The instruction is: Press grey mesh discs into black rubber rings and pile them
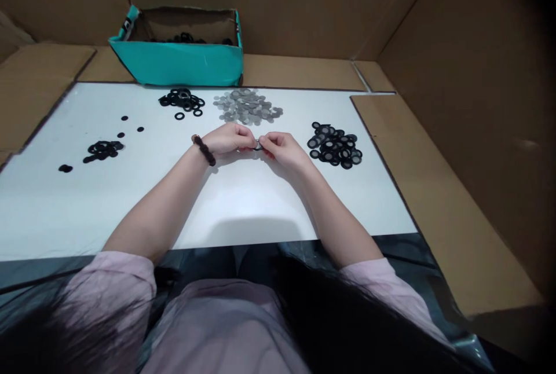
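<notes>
My left hand [235, 139] and my right hand [280, 147] meet over the white table, pinching a small black ring [258, 145] between their fingertips. A grey disc seems to sit in the ring, though fingers cover much of it. Just behind the hands lies a heap of grey mesh-like discs [247, 106]. Left of that heap is a pile of loose black rings [181, 100]. On the right, black rings with grey centres [334, 145] are heaped together. A dark beaded band circles my left wrist.
A turquoise box [182, 64] holding black rings stands at the back left. More black pieces [103, 150] lie on the left of the white tabletop [243, 206], with a few small black discs around them. Cardboard walls [469, 84] enclose the back and right.
</notes>
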### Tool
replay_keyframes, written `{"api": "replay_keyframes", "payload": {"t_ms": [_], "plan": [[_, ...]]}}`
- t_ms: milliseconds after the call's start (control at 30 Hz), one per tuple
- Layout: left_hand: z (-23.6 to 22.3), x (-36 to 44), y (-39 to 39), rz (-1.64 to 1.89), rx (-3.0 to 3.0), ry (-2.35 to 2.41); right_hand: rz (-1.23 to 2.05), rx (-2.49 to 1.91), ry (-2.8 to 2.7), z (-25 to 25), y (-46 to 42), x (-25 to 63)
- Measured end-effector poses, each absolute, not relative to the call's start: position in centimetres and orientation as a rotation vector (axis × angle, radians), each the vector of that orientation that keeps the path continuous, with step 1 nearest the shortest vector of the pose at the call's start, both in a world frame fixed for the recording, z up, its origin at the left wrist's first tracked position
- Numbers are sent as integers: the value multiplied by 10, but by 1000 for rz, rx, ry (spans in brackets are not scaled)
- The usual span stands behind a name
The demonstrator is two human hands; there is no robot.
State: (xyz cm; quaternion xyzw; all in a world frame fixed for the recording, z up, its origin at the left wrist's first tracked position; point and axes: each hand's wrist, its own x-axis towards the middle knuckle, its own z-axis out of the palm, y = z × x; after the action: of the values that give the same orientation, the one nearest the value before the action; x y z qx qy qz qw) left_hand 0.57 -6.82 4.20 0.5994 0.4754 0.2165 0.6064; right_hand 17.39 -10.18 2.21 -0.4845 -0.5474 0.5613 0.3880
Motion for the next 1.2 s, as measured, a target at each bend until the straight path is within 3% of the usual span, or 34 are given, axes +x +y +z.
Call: {"api": "replay_keyframes", "payload": {"t_ms": [733,1200], "plan": [[46,10,-73,588,1698,1217,1565,-1236,-1104,23,-99,176],[33,21,-73,926,1765,1243,1288,-1243,-1174,24,-97,174]]}}
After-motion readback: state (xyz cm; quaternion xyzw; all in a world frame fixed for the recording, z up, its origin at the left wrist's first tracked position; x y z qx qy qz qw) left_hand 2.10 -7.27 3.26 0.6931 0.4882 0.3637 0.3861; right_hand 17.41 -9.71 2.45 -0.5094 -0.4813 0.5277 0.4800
